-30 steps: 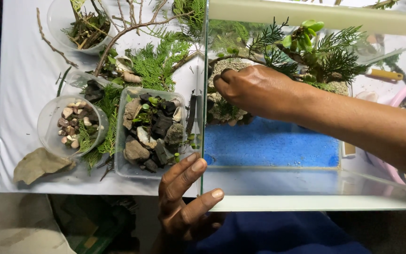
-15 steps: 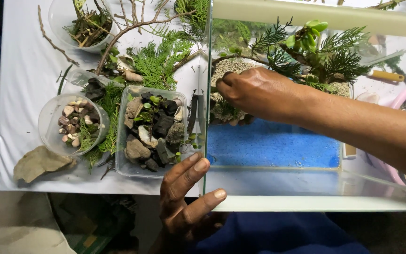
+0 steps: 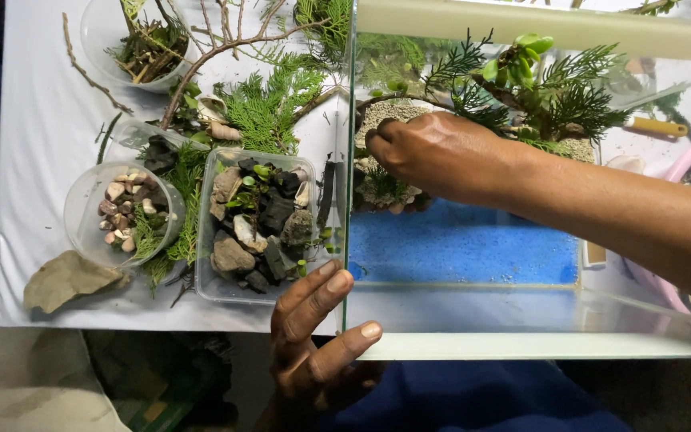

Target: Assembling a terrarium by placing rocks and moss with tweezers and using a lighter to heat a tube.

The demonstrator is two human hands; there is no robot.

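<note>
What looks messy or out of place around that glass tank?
Little is amiss. Green sprigs and bare twigs lie loose on the white cloth beside the tubs, and a flat stone sits at the cloth's edge. Inside the glass tank, the blue sand looks even.

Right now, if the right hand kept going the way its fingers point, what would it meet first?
The right hand points left inside the glass tank; it would probably meet the pale gravel mound, then the tank's left pane, though depth is unclear.

Glass tank [image 3: 537, 320] at right — tubs of stones [image 3: 261, 224] and pebbles [image 3: 121, 212] to its left.
</note>
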